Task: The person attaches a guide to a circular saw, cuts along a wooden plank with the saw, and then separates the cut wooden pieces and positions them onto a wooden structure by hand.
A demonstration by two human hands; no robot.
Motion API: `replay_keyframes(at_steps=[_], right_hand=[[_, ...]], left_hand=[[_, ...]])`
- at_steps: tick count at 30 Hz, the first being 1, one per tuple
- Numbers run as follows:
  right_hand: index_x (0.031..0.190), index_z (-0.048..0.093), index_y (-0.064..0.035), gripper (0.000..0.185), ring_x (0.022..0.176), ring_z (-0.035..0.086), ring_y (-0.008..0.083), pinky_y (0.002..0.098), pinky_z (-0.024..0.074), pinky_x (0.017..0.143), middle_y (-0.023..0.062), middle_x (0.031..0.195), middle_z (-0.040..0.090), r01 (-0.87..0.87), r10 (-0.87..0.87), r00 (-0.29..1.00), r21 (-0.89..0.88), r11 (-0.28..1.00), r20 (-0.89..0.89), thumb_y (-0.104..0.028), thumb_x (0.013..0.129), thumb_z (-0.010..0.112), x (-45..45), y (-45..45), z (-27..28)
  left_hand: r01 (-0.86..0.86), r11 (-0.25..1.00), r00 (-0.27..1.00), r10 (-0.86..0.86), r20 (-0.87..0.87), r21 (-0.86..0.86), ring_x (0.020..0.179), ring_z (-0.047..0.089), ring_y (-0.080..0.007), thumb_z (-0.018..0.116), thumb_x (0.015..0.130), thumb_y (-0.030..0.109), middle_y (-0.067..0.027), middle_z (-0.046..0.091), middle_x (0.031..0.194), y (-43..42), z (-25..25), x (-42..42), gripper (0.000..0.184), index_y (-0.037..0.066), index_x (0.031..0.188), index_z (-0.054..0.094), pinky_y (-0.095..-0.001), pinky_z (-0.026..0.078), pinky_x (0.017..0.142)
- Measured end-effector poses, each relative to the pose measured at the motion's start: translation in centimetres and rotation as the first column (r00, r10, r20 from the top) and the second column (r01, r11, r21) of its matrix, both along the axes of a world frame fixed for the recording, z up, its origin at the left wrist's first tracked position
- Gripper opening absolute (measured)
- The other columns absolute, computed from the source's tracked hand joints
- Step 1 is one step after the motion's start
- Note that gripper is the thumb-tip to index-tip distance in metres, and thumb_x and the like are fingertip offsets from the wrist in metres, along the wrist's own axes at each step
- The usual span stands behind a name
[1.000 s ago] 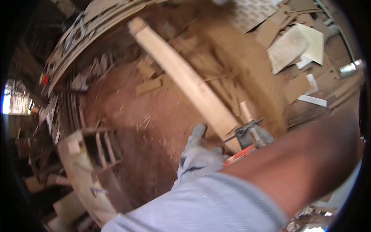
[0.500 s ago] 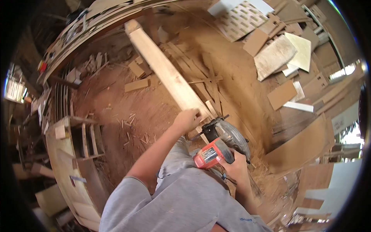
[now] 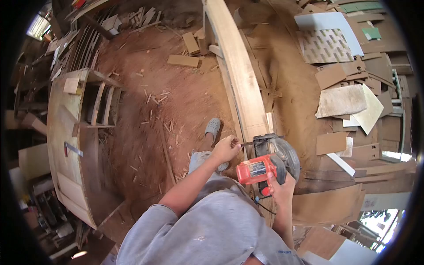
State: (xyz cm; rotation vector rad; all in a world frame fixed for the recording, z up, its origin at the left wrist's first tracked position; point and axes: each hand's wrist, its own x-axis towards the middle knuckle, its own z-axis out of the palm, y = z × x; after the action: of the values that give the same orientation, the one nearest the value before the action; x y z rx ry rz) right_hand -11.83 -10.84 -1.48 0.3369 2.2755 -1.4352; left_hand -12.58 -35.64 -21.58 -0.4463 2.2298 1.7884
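A red and black circular saw (image 3: pixel 258 170) rests on a long pale wooden beam (image 3: pixel 240 70), near the beam's close end. My right hand (image 3: pixel 282 187) is wrapped round the saw's rear handle. From the saw's base a thin dark guide bar (image 3: pixel 247 144) sticks out to the left, past the beam's edge. At its outer end, my left hand (image 3: pixel 226 149) is closed, thumb and fingers pinched together on the bar. The saw's blade is hidden under its guard and the body. A power cord (image 3: pixel 263 205) trails below the saw.
Wood offcuts (image 3: pixel 183 61) and chips lie on the reddish floor to the left. A wooden cabinet frame (image 3: pixel 66 145) stands further left. Board scraps (image 3: pixel 342 100) and a patterned panel (image 3: pixel 327 45) are piled at right. My shoe (image 3: pixel 213 126) is beside the beam.
My view has turned, so the beam now runs more upright. My left hand has moved off the beam's top to the guide bar. The saw stays in my right hand.
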Motion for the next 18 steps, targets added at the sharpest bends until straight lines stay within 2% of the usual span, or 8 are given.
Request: replay_keyframes(at_steps=[1, 2, 5, 6, 7, 11, 13, 18], right_hand=[[0.111, 0.076, 0.0041, 0.029, 0.072, 0.064, 0.0091, 0.0294, 0.0537, 0.067, 0.0017, 0.086, 0.073, -0.012, 0.013, 1.0, 0.021, 1.0, -0.022, -0.02, 0.098, 0.085, -0.2, 0.4, -0.7], [0.115, 0.076, 0.005, 0.033, 0.087, 0.07, 0.0111, 0.0318, 0.0574, 0.082, 0.0045, 0.096, 0.078, -0.011, 0.008, 0.996, 0.036, 0.999, 0.092, -0.02, 0.096, 0.086, -0.9, 0.4, 0.0], [0.12, 0.076, 0.0054, 0.038, 0.095, 0.073, 0.0127, 0.0328, 0.0579, 0.089, 0.0092, 0.104, 0.081, -0.081, 0.081, 0.994, 0.004, 0.997, 0.073, -0.02, 0.094, 0.087, -2.6, -1.1, 1.6], [0.124, 0.075, 0.0056, 0.045, 0.101, 0.076, 0.0171, 0.0345, 0.0584, 0.093, 0.0148, 0.11, 0.082, -0.092, 0.096, 0.995, -0.095, 0.991, 0.031, -0.023, 0.093, 0.088, -3.1, -1.1, 1.3], [0.128, 0.073, 0.0057, 0.054, 0.106, 0.079, 0.0254, 0.0383, 0.059, 0.096, 0.0197, 0.115, 0.081, -0.15, 0.151, 0.988, -0.037, 0.988, 0.039, -0.031, 0.091, 0.089, -3.6, -1.3, 1.5], [0.136, 0.071, 0.0053, 0.07, 0.118, 0.076, 0.0408, 0.045, 0.0582, 0.102, 0.0291, 0.121, 0.077, -0.151, 0.158, 0.986, -0.117, 0.982, 0.05, -0.048, 0.092, 0.083, -4.1, -1.3, -0.1], [0.14, 0.068, 0.0007, 0.073, 0.111, 0.076, 0.0446, 0.0512, 0.0587, 0.099, 0.0288, 0.116, 0.078, -0.193, 0.198, 0.976, -0.063, 0.979, 0.086, -0.056, 0.094, 0.077, -4.3, -1.7, 0.3], [0.136, 0.068, -0.0111, 0.061, 0.096, 0.077, 0.0429, 0.052, 0.0613, 0.088, 0.0228, 0.104, 0.08, -0.254, 0.253, 0.958, -0.008, 0.967, 0.132, -0.057, 0.097, 0.072, -5.1, -1.7, 1.0]], left_hand=[[0.002, 1.0, 1.0, -0.002, -0.021, 0.009, 0.098, 0.078, -0.0255, 0.075, 0.102, 0.021, -0.0171, 0.08, 0.102, 0.4, -0.3, -0.7, 0.031, -0.003, 0.121, 0.071, -0.0391, 0.061, 0.092], [0.026, 1.0, 0.999, -0.026, -0.019, 0.002, 0.096, 0.078, -0.0249, 0.075, 0.102, 0.021, -0.0169, 0.08, 0.102, 0.6, 0.2, -1.7, 0.031, -0.004, 0.121, 0.071, -0.0386, 0.062, 0.091], [0.137, 0.989, 0.991, -0.136, 0.017, -0.049, 0.091, 0.078, -0.0228, 0.074, 0.104, 0.021, -0.0158, 0.08, 0.101, 0.0, 1.4, -3.9, 0.031, -0.005, 0.12, 0.072, -0.0368, 0.062, 0.089], [0.181, 0.981, 0.983, -0.178, 0.04, -0.074, 0.09, 0.077, -0.022, 0.074, 0.105, 0.022, -0.0152, 0.08, 0.1, -0.1, 1.5, -4.8, 0.031, -0.006, 0.119, 0.073, -0.0361, 0.062, 0.087], [0.232, 0.968, 0.972, -0.227, 0.064, -0.095, 0.089, 0.077, -0.0211, 0.073, 0.105, 0.022, -0.0145, 0.08, 0.099, -0.4, 1.6, -5.4, 0.031, -0.006, 0.118, 0.073, -0.0354, 0.062, 0.086], [0.333, 0.943, 0.917, -0.325, 0.232, 0.006, 0.087, 0.074, -0.0164, 0.073, 0.107, 0.023, -0.0117, 0.078, 0.097, -2.1, 1.3, -8.3, 0.028, -0.005, 0.114, 0.074, -0.0344, 0.061, 0.082], [0.342, 0.932, 0.89, -0.362, 0.276, 0.119, 0.088, 0.072, -0.0145, 0.071, 0.108, 0.021, -0.0089, 0.077, 0.097, -3.3, 0.7, -9.1, 0.025, -0.004, 0.114, 0.074, -0.0324, 0.059, 0.084], [0.313, 0.909, 0.805, -0.407, 0.432, 0.275, 0.094, 0.069, -0.0123, 0.068, 0.111, 0.018, -0.0054, 0.075, 0.103, -5.7, 0.0, -10.1, 0.021, -0.002, 0.118, 0.072, -0.0298, 0.056, 0.09]])
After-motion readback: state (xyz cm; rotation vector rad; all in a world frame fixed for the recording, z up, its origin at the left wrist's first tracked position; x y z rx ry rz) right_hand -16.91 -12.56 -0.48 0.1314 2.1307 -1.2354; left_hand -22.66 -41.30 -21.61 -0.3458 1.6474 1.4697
